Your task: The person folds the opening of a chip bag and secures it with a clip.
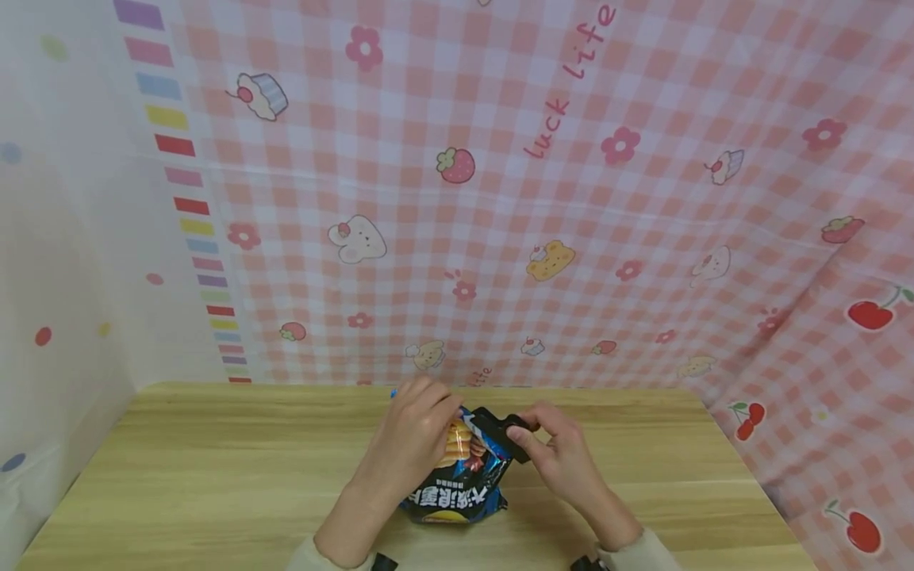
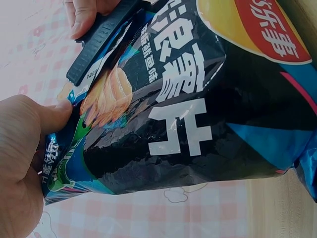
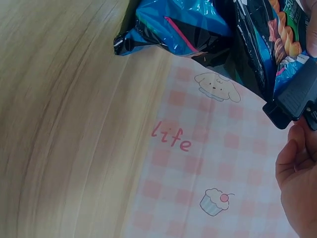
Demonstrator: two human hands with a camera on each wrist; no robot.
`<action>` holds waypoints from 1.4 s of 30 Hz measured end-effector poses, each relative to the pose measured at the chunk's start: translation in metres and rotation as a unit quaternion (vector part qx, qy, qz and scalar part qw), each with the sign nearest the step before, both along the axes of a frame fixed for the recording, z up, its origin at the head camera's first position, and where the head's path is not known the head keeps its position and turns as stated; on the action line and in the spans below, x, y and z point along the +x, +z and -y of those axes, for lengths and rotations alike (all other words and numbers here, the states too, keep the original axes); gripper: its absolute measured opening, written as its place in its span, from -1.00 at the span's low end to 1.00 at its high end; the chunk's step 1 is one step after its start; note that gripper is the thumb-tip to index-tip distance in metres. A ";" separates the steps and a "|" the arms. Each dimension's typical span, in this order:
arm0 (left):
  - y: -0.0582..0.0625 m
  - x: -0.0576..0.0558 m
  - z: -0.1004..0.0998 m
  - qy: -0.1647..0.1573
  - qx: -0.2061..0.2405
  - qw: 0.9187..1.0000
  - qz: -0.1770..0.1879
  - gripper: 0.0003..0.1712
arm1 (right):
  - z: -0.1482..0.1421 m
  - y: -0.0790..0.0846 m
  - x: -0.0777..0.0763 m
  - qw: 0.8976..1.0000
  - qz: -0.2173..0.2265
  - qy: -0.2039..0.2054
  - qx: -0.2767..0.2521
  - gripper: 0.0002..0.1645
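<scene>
A black and blue bag of potato chips (image 1: 460,488) sits on the table in front of me, its top tipped toward the back wall. My left hand (image 1: 416,432) grips the bag's top at the left corner, thumb on the printed front in the left wrist view. A wide black bag clip (image 2: 101,42) lies across the right part of the top edge. In the head view, my right hand (image 1: 560,448) pinches the clip's handle between thumb and fingers. From the right wrist, the clip (image 3: 292,96) shows over the folded edge; whether its jaws are fully closed is hard to tell.
The light wood table (image 1: 214,476) ends at a pink checked cloth wall (image 1: 400,301) behind the bag. A white cloth (image 1: 64,238) hangs at the left, and a cherry-printed cloth (image 1: 821,444) at the right.
</scene>
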State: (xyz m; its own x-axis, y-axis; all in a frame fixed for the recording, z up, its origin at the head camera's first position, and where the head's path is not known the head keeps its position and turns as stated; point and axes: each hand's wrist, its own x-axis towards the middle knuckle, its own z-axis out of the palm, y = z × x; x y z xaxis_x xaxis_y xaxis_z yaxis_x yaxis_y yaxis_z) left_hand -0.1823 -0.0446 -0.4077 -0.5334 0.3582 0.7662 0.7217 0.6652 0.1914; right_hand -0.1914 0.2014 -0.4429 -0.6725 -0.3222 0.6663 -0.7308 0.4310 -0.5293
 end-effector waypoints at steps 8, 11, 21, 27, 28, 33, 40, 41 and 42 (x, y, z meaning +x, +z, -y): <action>0.002 0.000 -0.001 0.001 0.001 1.000 -0.002 -0.75 | 0.007 0.002 -0.002 1.000 0.019 0.001 -0.008 -0.70; 0.002 0.000 0.000 0.000 0.000 1.000 -0.004 -0.70 | 0.010 0.003 -0.002 1.000 0.019 0.000 -0.012 -0.71; 0.002 0.001 0.002 -0.002 0.001 1.000 0.011 -0.59 | 0.016 0.004 -0.004 0.999 0.033 0.000 -0.021 -0.74; 0.001 0.001 0.002 -0.004 0.002 1.000 0.020 -0.55 | 0.019 0.004 -0.005 0.999 0.033 0.012 -0.031 -0.73; 0.001 0.001 0.001 -0.004 0.002 1.000 0.021 -0.55 | 0.020 0.004 -0.005 0.999 0.034 0.014 -0.033 -0.73; 0.001 0.001 0.001 -0.008 0.008 1.000 0.021 -0.58 | 0.022 0.004 -0.004 0.998 0.044 0.016 -0.036 -0.74; 0.002 0.002 0.002 -0.010 0.005 1.000 0.022 -0.56 | 0.023 0.002 -0.004 0.997 0.060 0.016 -0.039 -0.76; 0.001 0.002 0.002 -0.010 0.005 1.000 0.022 -0.56 | 0.023 0.002 -0.004 0.997 0.063 0.017 -0.039 -0.76; 0.001 0.002 0.002 -0.010 0.004 1.000 0.022 -0.55 | 0.024 0.001 -0.004 0.997 0.065 0.017 -0.040 -0.77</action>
State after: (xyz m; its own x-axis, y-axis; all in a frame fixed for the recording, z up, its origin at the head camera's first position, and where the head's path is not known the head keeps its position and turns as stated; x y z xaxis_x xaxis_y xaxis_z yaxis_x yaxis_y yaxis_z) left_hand -0.1807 -0.0470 -0.4063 -0.5595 0.3633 0.7450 0.7260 0.6484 0.2291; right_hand -0.1955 0.1779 -0.4417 -0.7449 -0.2961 0.5979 -0.6669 0.3597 -0.6526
